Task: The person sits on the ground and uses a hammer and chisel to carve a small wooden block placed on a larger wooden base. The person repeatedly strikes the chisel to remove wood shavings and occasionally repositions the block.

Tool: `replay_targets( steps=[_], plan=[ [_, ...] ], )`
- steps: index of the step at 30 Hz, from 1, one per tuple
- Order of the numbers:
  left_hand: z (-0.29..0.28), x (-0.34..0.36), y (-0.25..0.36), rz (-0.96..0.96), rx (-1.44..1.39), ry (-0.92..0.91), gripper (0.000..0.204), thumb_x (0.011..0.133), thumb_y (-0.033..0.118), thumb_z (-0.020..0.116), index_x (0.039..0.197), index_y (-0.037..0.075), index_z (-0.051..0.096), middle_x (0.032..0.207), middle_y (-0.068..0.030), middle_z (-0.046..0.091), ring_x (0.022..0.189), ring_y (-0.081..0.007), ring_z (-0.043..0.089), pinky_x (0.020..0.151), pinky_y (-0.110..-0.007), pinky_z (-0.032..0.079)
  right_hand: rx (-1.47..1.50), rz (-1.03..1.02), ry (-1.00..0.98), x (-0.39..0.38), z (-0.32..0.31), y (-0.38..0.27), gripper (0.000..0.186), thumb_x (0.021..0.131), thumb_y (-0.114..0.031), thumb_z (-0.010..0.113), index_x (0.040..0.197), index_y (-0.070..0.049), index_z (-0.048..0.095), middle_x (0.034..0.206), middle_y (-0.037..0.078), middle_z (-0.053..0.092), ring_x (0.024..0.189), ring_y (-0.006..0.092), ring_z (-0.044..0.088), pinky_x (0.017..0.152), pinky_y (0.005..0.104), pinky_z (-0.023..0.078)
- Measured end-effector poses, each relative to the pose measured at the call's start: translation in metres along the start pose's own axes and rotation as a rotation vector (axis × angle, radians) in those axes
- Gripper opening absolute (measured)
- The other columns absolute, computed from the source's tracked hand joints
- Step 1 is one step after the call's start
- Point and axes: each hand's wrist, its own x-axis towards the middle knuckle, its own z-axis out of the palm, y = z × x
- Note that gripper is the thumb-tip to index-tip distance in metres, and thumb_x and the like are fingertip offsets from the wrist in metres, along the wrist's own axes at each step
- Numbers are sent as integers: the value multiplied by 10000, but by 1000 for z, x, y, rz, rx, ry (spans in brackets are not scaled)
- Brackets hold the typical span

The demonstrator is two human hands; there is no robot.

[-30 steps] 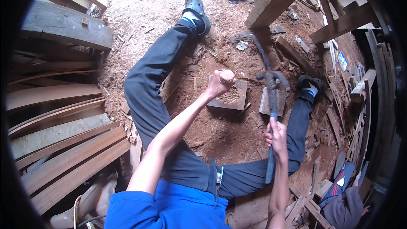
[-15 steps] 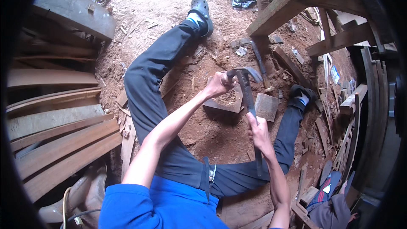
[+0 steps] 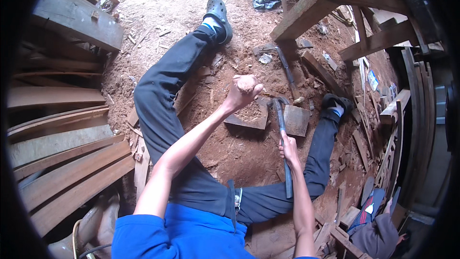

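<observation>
My right hand (image 3: 288, 147) is wrapped round the dark handle of a claw hammer (image 3: 281, 117). The hammer's head points away from me, beside two wooden blocks. My left hand (image 3: 242, 93) is a closed fist raised above the ground between my legs. A pale, rough, rounded end shows at the top of this fist; what it belongs to is hidden. Below the left hand lies a wooden block (image 3: 249, 121) with chips on its top. A second, squarish wooden block (image 3: 296, 121) sits to its right, close to the hammer head.
Beyond the blocks lies a dark-handled tool (image 3: 286, 69). Stacked curved planks (image 3: 72, 163) fill the left side. A timber frame (image 3: 311, 9) stands at the far right. Wood chips litter the earth floor (image 3: 158, 0). A person's clothed arm (image 3: 376, 235) shows at lower right.
The hammer has come down and toward me, its head dropping away from my left hand. My left fist has risen slightly and turned, now showing a pale end.
</observation>
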Motion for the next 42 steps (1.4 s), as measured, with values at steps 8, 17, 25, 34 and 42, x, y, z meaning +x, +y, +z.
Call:
replay_targets(
  steps=[8, 17, 25, 34, 42],
  plan=[
    [32, -41, -31, -318, -46, -214, 178, 812, 144, 734, 743, 25, 620, 662, -42, 632, 608, -106, 573, 558, -318, 463, 308, -106, -100, -70, 7, -36, 493, 970, -523, 509, 724, -102, 437, 488, -49, 370, 356, 36, 332, 330, 202, 261],
    [30, -44, -19, -289, -139, -225, 155, 818, 155, 735, 767, 30, 658, 691, -45, 664, 637, -120, 612, 590, -302, 500, 477, -739, -28, -193, -11, -118, 566, 944, -591, 498, 769, -55, 448, 571, -28, 403, 421, 33, 388, 350, 183, 271],
    [37, -37, -46, -139, -151, -203, 141, 797, 150, 711, 868, 30, 693, 775, -140, 698, 716, -209, 692, 665, -335, 533, -471, -521, -29, -111, 15, -95, 558, 971, -483, 524, 677, -12, 467, 550, 43, 380, 511, 93, 377, 471, 320, 308],
    [21, -38, -25, -179, 83, -171, 141, 838, 116, 667, 758, 10, 620, 659, -38, 642, 630, -116, 622, 551, -275, 516, -221, -501, 131, -68, 2, -41, 604, 989, -511, 465, 663, -4, 503, 531, 49, 435, 537, 106, 447, 489, 335, 341],
    [36, -41, -18, 27, 196, -77, 111, 850, 106, 667, 790, 17, 638, 649, -80, 631, 618, -154, 624, 553, -337, 487, 109, 105, -7, 17, 0, -3, 647, 914, -647, 496, 674, -46, 497, 510, 27, 442, 426, 90, 423, 389, 286, 352]
  ],
)
